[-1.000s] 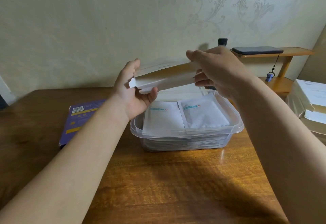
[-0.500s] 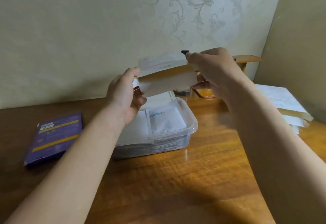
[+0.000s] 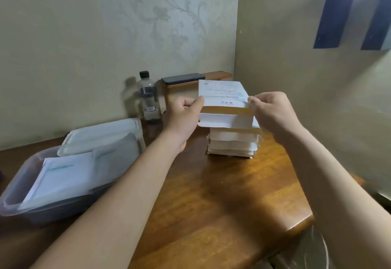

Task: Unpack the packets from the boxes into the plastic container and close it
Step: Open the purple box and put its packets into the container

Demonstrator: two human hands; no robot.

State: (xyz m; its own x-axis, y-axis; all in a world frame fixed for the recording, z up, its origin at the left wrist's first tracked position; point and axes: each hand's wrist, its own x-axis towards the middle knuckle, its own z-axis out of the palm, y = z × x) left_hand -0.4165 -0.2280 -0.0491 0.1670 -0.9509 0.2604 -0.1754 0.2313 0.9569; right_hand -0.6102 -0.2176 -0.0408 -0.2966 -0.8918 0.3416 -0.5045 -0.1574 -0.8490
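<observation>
Gripping a white box [image 3: 222, 93] by its near corners, the left hand [image 3: 184, 118] and right hand [image 3: 273, 114] are holding it atop a stack of similar boxes [image 3: 232, 143] on the table's [image 3: 211, 205] right side. The plastic container [image 3: 42, 211] is sitting open at the left, packets [image 3: 63, 175] lying inside, its lid [image 3: 101, 133] leaning at its far rim.

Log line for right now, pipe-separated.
left hand, right hand: grip white cardboard box over stacked boxes | clear plastic container: not closed, white packets inside
</observation>
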